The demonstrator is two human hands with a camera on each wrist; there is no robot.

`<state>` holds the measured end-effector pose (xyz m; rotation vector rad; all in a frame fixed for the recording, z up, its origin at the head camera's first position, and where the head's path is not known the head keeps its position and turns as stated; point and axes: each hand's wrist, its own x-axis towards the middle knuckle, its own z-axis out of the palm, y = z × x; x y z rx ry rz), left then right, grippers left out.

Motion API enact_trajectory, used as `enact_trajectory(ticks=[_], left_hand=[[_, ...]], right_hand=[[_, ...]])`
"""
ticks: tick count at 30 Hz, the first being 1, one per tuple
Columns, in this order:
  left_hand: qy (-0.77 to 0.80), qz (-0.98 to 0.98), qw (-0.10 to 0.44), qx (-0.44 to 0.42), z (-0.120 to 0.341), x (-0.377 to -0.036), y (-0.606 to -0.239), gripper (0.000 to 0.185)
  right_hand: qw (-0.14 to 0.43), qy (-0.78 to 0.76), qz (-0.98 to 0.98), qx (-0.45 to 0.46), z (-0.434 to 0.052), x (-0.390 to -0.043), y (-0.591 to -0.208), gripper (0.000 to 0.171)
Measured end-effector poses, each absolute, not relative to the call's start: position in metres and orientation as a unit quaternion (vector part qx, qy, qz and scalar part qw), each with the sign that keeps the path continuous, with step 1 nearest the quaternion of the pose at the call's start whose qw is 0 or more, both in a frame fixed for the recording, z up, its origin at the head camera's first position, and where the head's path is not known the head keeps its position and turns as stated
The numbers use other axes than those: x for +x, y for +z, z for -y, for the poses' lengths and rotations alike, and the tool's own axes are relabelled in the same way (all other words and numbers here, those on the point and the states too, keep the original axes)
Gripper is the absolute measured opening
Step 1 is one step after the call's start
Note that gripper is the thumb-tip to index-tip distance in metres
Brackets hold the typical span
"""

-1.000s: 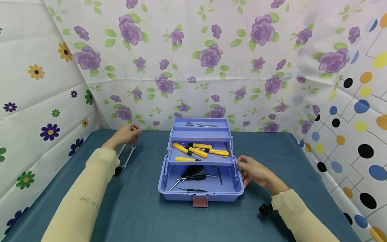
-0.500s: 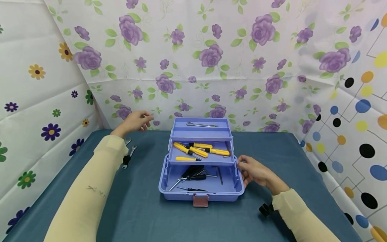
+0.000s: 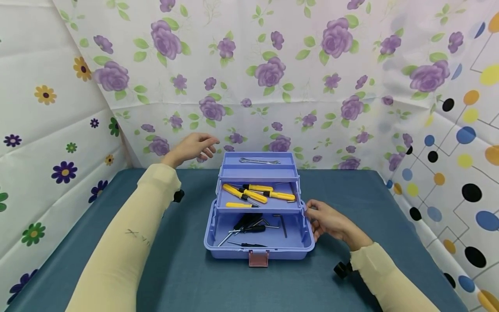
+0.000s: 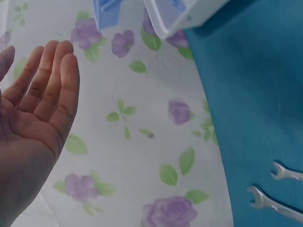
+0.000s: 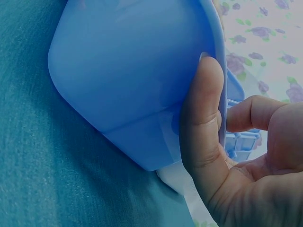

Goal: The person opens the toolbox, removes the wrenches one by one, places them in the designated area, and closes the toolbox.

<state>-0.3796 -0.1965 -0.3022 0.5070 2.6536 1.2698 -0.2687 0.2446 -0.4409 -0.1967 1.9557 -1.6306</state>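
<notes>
A blue-purple toolbox point(image 3: 226, 254) stands in the middle of the table with its stepped trays spread out. My right hand point(image 3: 329, 222) grips its right side wall, finger and thumb on either side of the rim point(image 5: 218, 28). Off the toolbox's upper left, my left hand point(image 3: 192, 148) is raised with nothing in it. Its fingers point(image 4: 68, 90) look straight in the left wrist view. A wrench point(image 3: 259, 161) lies in the top tray. Yellow-handled screwdrivers point(image 3: 280, 196) fill the middle tray. The bottom holds black-handled screwdrivers point(image 3: 255, 229) and hex keys point(image 3: 283, 225).
Two wrenches, one nearer point(image 4: 279, 205) and one farther point(image 4: 286, 171), lie on the table cloth to the left, hidden by the sleeve in the head view. A floral curtain point(image 3: 241, 121) hangs right behind the table. The toolbox's latch point(image 3: 258, 259) hangs in front.
My left hand has risen and moved right, away from the wrenches on the left and toward the toolbox's top. The right hand and the toolbox have stayed in place.
</notes>
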Motion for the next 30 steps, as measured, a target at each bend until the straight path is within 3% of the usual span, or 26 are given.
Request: enact_trajectory(ticks=[18, 30], left_hand=[[0.429, -0.874, 0.113, 0.197, 0.150, -0.393, -0.297, 0.048], [0.345, -0.905, 0.133, 0.211, 0.122, -0.403, -0.294, 0.042]], right_hand=[[0.290, -0.612, -0.732, -0.073, -0.245, -0.269, -0.442, 0.024], [0.285, -0.611, -0.735, -0.073, -0.246, -0.268, -0.442, 0.024]])
